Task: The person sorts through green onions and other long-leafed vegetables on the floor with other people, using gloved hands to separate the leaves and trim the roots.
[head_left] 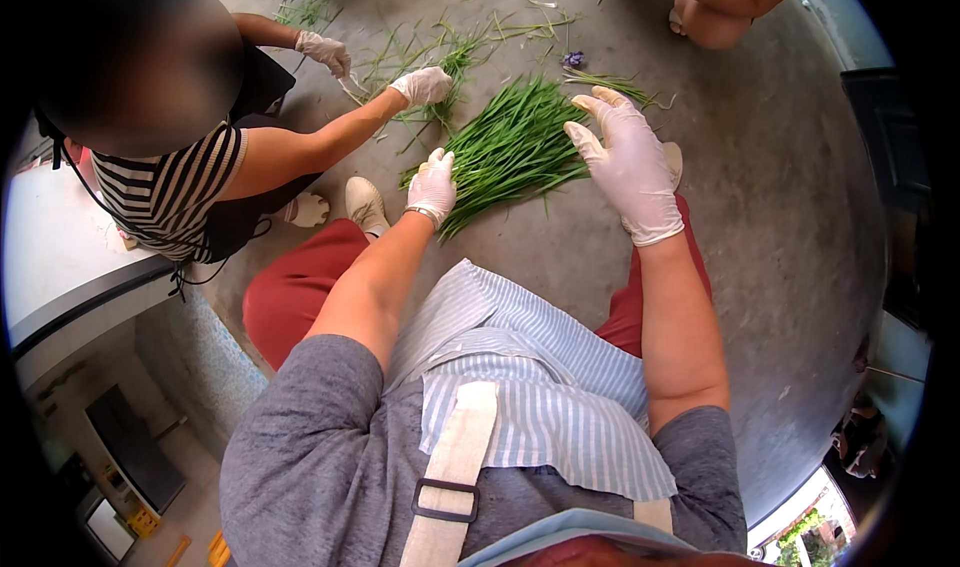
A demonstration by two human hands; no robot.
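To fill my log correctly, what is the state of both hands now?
Left hand: at left edge of green stalks; grip cannot be told.
Right hand: open, holding nothing visible.

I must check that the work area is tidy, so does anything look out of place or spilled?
Yes: loose greens lie scattered untidily on the floor, beyond the much neater green pile. A small purple object near the pile's far end also stands out by its colour; I cannot tell what it is.
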